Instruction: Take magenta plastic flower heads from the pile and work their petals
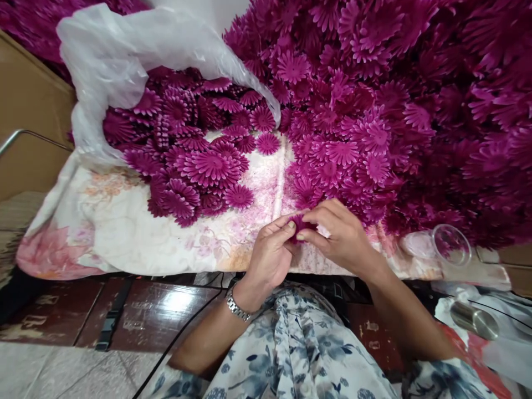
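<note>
Close to the table's front edge, my two hands meet around a small magenta artificial flower (298,226). My left hand (272,252), with a metal watch at the wrist, pinches it between thumb and fingers. From the other side my right hand (341,233) grips it with thumb and fingertips. The fingers partly cover the flower. Just beyond my hands lies a large heap of magenta artificial flowers (341,152). To the left, a smaller pile of flower heads (211,166) spills from a white plastic bag (108,61).
A floral cloth (124,238) covers the table. At its right edge stands a clear plastic cup (451,245). Lower right holds a metal cylinder (474,320). Cardboard (35,111) borders the left, and a black cable (178,338) runs below the table.
</note>
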A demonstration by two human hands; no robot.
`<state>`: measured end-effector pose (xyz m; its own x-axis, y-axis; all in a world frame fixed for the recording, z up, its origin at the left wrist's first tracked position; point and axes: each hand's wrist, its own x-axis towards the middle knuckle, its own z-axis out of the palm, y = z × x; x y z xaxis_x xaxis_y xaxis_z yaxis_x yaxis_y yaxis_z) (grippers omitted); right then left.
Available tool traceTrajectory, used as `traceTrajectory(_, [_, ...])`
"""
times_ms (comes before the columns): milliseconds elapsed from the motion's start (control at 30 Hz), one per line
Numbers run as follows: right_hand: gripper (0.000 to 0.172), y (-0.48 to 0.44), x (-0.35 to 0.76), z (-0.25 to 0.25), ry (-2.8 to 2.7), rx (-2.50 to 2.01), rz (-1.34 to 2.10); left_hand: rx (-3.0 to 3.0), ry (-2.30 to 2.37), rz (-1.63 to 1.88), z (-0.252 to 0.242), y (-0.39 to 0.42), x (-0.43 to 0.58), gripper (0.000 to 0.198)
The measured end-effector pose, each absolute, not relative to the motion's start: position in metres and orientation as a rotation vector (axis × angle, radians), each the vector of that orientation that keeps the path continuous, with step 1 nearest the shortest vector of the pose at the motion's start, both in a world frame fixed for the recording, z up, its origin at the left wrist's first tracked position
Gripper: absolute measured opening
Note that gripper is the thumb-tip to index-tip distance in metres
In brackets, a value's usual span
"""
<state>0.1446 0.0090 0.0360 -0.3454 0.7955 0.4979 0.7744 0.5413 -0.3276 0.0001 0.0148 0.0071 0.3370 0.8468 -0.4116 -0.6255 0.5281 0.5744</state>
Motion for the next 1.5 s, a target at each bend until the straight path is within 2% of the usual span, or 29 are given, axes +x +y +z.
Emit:
traceTrajectory(100, [0.009, 0.006, 0.135, 0.017, -2.117, -1.316, 0.121, 0.344, 0.785, 0.956, 0.007, 0.012, 0.004, 0.02])
traceTrajectory(233, [0.009, 0.01, 0.143, 0.016, -2.099, -1.284, 0.175, 0.368, 0.762, 0.971, 0.008, 0.008, 0.006, 0.025])
traceTrajectory(533, [0.009, 0.007, 0.141, 0.022, -2.025, -1.28, 0.217, 0.343, 0.766, 0.989, 0.005, 0.008, 0.002, 0.016])
traceTrajectory(633, [0.008, 0.013, 0.156, 0.033, -1.971, -1.334, 0.005, 0.314, 0.788, 0.999, 0.007, 0.009, 0.0, 0.014])
traceTrajectory(767, [0.008, 0.031, 0.204, 0.064, -1.787, -1.494, -0.6, 0.204, 0.787, 1.015, 0.01, 0.012, -0.001, 0.006])
traceTrajectory(867, [0.017, 0.038, 0.222, 0.08, -1.683, -1.647, -0.722, 0.166, 0.746, 1.004, 0.008, 0.013, -0.001, 0.009])
traceTrajectory(967, [0.021, 0.03, 0.199, 0.072, -1.829, -1.584, -0.601, 0.172, 0.703, 0.99, 0.006, 0.014, -0.001, 0.011])
traceTrajectory(1067, [0.011, 0.016, 0.161, 0.044, -2.173, -1.368, -0.012, 0.167, 0.714, 0.991, 0.006, 0.014, 0.0, 0.009])
traceTrajectory(1133, [0.007, 0.012, 0.145, 0.027, -2.233, -1.337, 0.196, 0.187, 0.724, 0.969, 0.006, 0.012, 0.001, 0.008])
traceTrajectory(1367, [0.012, 0.009, 0.141, 0.017, -2.168, -1.303, 0.209, 0.276, 0.825, 0.931, 0.005, 0.008, 0.003, 0.016])
traceTrajectory(1500, [0.014, 0.01, 0.143, 0.029, -2.099, -1.357, 0.006, 0.258, 0.864, 0.976, 0.006, 0.011, -0.001, 0.016])
